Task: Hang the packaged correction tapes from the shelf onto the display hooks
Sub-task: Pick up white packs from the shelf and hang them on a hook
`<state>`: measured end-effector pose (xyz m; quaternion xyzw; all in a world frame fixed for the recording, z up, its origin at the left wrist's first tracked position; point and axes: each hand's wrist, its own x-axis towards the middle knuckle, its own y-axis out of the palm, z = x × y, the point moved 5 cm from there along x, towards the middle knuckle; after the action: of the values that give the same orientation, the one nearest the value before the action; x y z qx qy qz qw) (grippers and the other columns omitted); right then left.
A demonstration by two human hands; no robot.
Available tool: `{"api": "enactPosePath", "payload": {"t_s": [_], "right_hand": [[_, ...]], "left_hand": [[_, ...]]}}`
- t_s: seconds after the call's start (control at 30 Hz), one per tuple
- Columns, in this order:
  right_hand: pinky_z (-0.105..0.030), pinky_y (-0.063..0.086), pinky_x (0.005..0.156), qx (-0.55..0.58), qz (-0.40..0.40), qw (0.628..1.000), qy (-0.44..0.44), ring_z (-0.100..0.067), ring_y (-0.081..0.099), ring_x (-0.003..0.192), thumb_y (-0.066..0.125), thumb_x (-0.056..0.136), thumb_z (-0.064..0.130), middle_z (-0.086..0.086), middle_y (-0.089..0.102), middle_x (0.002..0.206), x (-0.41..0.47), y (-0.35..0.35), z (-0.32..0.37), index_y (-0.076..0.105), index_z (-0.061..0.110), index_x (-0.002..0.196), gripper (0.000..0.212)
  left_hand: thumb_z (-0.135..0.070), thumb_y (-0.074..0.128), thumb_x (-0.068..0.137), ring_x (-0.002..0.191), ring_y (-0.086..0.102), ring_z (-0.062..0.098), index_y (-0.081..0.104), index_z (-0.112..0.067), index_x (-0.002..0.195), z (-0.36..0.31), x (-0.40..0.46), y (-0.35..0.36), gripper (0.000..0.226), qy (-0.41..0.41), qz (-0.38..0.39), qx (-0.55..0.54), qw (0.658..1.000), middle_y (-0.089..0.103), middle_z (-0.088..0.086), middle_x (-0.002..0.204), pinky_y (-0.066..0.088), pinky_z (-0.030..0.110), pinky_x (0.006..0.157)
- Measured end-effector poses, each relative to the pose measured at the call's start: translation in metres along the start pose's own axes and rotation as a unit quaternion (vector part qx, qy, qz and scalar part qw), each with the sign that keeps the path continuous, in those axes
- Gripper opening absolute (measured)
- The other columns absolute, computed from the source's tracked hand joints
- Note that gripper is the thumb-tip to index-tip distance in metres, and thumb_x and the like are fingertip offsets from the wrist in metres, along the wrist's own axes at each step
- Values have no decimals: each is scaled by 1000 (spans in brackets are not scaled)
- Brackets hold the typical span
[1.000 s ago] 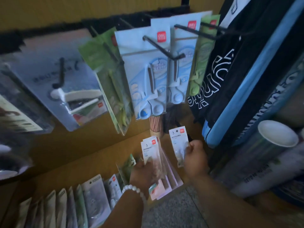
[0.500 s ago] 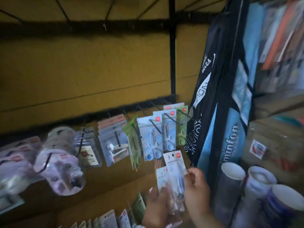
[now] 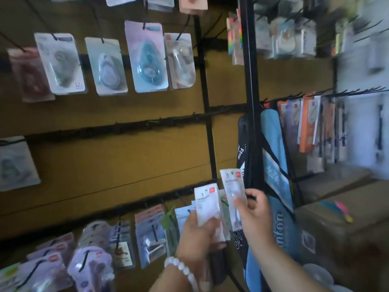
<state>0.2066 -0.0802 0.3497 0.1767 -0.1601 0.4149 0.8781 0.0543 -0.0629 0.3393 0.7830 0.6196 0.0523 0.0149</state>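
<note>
My left hand [image 3: 196, 234], with a white bead bracelet on its wrist, grips a small stack of white packaged correction tapes [image 3: 206, 204] with red logos. Just to the right, my right hand [image 3: 253, 209] pinches a single white correction tape pack [image 3: 233, 190] and holds it upright, a little higher than the stack. Both packs are raised in front of the yellow-brown display wall, below a black rail of bare display hooks [image 3: 130, 126]. Several blister-packed correction tapes [image 3: 147, 57] hang from the row above that.
A black upright post [image 3: 250, 81] divides the wall from a blue and black badminton bag [image 3: 275, 178] at the right. More packaged stationery [image 3: 150, 232] hangs on the low row beside my left hand. Cardboard boxes [image 3: 341, 228] stand at the right.
Both hands rose from the shelf with the packs, and my view swung up from the low hooks to the upper rows. The right-hand pack now sits higher than the left stack.
</note>
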Motion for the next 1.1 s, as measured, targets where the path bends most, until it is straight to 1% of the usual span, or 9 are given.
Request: {"api": "enactPosePath", "payload": {"t_s": [0.17, 0.3, 0.37, 0.5, 0.7, 0.8, 0.9, 1.03, 1.1], "right_hand": [[-21, 47, 55, -12, -55, 996, -74, -1, 62, 63, 68, 83, 33, 11, 68, 75, 77, 7, 84, 56, 20, 101, 25], [-19, 44, 51, -40, -65, 992, -97, 0, 60, 63, 66, 83, 38, 17, 61, 73, 115, 14, 123, 55, 21, 101, 27], [-19, 45, 50, -50, -61, 993, -91, -1, 60, 65, 65, 84, 40, 13, 61, 78, 127, 19, 128, 54, 21, 101, 28], [-28, 53, 57, -84, -63, 992, -64, -8, 61, 70, 66, 81, 42, 5, 64, 88, 143, 25, 120, 56, 20, 99, 30], [-20, 47, 48, -113, -48, 991, -59, -6, 61, 66, 63, 84, 44, 6, 62, 89, 153, 29, 111, 56, 19, 102, 32], [-18, 45, 46, -114, -43, 991, -62, -5, 62, 65, 63, 85, 44, 6, 62, 90, 155, 31, 109, 56, 19, 104, 32], [-17, 46, 45, -123, -40, 989, -70, -5, 63, 65, 63, 85, 44, 6, 62, 92, 156, 32, 108, 57, 18, 105, 33], [-34, 59, 61, -161, -52, 983, -66, -13, 65, 69, 60, 85, 45, 4, 66, 86, 165, 38, 105, 60, 17, 96, 30], [-36, 58, 63, -201, -52, 976, -61, -17, 66, 69, 56, 86, 47, 2, 66, 83, 171, 44, 105, 60, 16, 92, 31]], "left_hand": [[-10, 58, 96, 64, 73, 12, 60, -8, 116, -68, 22, -1, 20, 74, -7, 9, 997, 74, 5, 91, 58, 27, 53], [-13, 62, 95, 78, 73, 32, 58, -9, 118, -88, 34, -3, 24, 74, -9, -39, 996, 70, 16, 104, 61, 42, 66], [-17, 64, 94, 74, 72, 35, 58, -11, 116, -89, 38, -4, 24, 64, -12, -50, 997, 69, 20, 106, 60, 43, 63], [-23, 66, 93, 83, 73, 39, 58, -14, 114, -85, 46, -4, 25, 61, -19, -41, 997, 70, 19, 108, 61, 47, 68], [-23, 65, 93, 91, 73, 41, 57, -14, 116, -82, 53, -2, 27, 69, -20, -23, 997, 70, 19, 110, 60, 61, 80], [-24, 65, 93, 92, 73, 41, 57, -13, 118, -81, 56, -2, 28, 65, -16, -24, 997, 70, 19, 110, 60, 60, 80], [-25, 65, 94, 89, 73, 39, 56, -15, 120, -80, 59, -3, 29, 59, -13, -23, 998, 68, 19, 112, 61, 49, 70], [-25, 65, 93, 90, 72, 38, 57, -15, 120, -82, 65, -4, 30, 67, -14, -27, 997, 68, 17, 115, 59, 40, 62], [-24, 65, 94, 90, 73, 37, 57, -15, 120, -84, 67, -4, 29, 70, -12, -28, 997, 68, 16, 114, 58, 37, 60]]}}
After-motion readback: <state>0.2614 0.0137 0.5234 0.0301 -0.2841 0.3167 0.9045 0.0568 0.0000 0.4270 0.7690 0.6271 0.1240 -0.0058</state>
